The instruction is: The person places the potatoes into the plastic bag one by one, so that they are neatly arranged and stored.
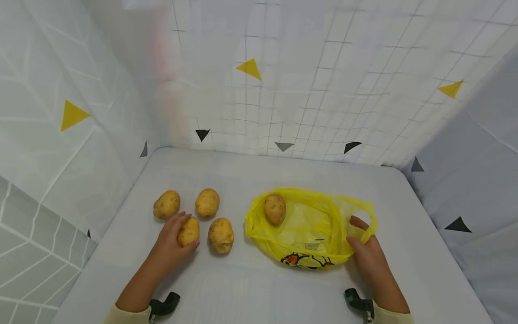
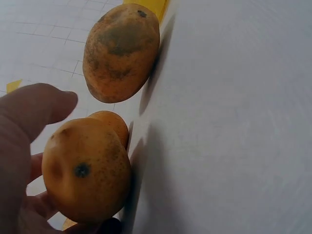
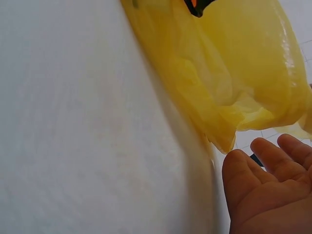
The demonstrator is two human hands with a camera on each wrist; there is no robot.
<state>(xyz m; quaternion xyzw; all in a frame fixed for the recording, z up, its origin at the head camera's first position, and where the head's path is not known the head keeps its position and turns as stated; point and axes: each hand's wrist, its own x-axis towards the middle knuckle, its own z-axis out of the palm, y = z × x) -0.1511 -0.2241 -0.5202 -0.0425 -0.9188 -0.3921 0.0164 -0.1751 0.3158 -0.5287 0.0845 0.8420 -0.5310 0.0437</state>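
Note:
My left hand reaches round a potato on the table. In the left wrist view the thumb stands apart from this potato, and the fingers lie partly hidden behind it. Just to the right is a lumpy potato. A yellow plastic bag lies spread with its mouth open, one potato inside at its left. My right hand is at the bag's right end, fingertips within the handle loop. Its fingers look extended in the right wrist view, beside the yellow plastic.
Behind the left hand sit two more potatoes, one at the left and one nearer the middle. The white table meets pale sheet walls at the back and sides. Printed marks show on the bag's front.

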